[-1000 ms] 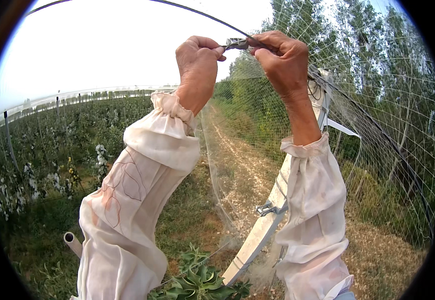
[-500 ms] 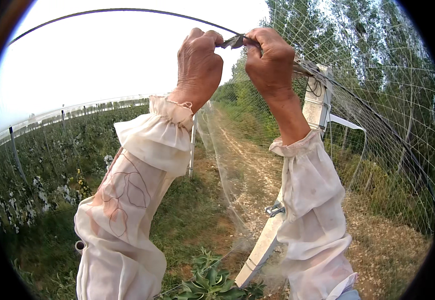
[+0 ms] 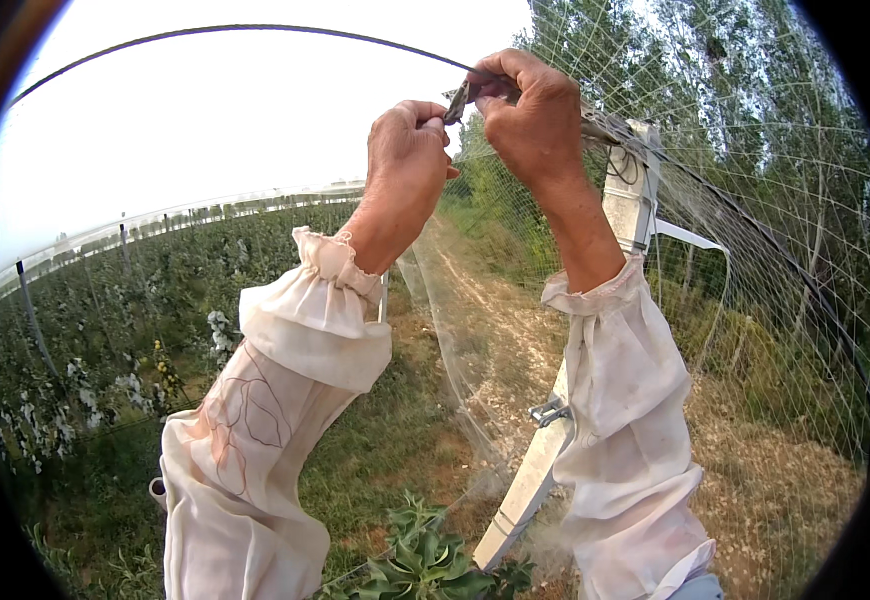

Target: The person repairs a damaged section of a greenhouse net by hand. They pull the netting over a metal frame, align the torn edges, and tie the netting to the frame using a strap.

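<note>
Both arms, in sheer off-white sleeves, reach up to a dark cable [image 3: 285, 28] that arcs across the top of the view. My left hand [image 3: 402, 165] is closed, pinching the lower end of a short dark grey strip [image 3: 458, 102] just below the cable. Fingers of my right hand [image 3: 538, 118] are bent round the cable and the strip's upper end. Where strip and cable meet is partly hidden by those fingers. Beyond my right wrist, netting is gathered along the cable near a pale post [image 3: 631, 190].
The post slants down behind my right arm, with a metal clamp [image 3: 550, 411] on it. White netting [image 3: 755, 180] spreads at the right before trees. Sheer net [image 3: 447, 345] hangs beside a dirt path [image 3: 490, 300]. Orchard rows [image 3: 155, 300] stand left; a leafy shoot [image 3: 425, 565] rises below.
My left hand has dropped and turned slightly, drawing the strip from nearly level to slanting downward. The right hand has shifted a little left, still at the cable.
</note>
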`<state>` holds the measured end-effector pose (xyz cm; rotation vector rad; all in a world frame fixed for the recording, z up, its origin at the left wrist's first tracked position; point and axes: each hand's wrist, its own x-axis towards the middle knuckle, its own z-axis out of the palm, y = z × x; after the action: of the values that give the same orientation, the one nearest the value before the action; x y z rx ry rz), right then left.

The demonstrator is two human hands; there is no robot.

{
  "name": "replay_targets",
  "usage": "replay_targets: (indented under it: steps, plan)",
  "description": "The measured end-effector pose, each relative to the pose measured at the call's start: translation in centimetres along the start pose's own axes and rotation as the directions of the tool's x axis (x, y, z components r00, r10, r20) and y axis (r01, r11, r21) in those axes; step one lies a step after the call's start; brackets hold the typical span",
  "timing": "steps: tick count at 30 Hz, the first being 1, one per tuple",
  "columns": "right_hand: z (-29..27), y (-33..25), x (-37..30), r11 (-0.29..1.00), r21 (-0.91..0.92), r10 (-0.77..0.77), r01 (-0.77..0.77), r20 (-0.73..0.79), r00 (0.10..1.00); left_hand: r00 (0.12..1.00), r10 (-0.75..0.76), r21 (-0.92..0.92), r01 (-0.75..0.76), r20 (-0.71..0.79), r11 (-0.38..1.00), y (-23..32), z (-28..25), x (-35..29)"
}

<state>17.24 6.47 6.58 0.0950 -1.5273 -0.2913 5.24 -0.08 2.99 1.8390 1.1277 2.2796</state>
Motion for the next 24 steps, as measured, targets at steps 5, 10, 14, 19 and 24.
replay_targets:
  steps: [5,10,14,19,24]
  plan:
    - [-0.5,0.0,-0.1,0.998,-0.059,0.02,-0.021,-0.012,1.0,0.891,0.449,0.535,-0.346,-0.071,0.771,-0.2,0.6,-0.8]
    - [0.1,0.7,-0.2,0.996,0.09,0.027,-0.02,-0.086,0.996,0.546,0.774,0.886,-0.461,0.321,-0.042,-0.5,-0.8,0.2]
    - [0.3,0.8,0.2,0.957,0.274,0.145,-0.097,-0.162,0.976,0.553,0.748,0.884,-0.458,0.367,-0.095,0.4,-0.5,0.0]
    - [0.7,1.6,0.4,0.957,0.289,0.086,-0.039,-0.152,0.985,0.327,0.715,0.773,-0.417,0.618,-0.477,1.7,0.9,-0.3]
    - [0.3,3.5,0.4,0.946,0.32,0.007,0.054,-0.185,0.983,0.319,0.701,0.761,-0.4,0.638,-0.511,3.1,2.1,-0.6]
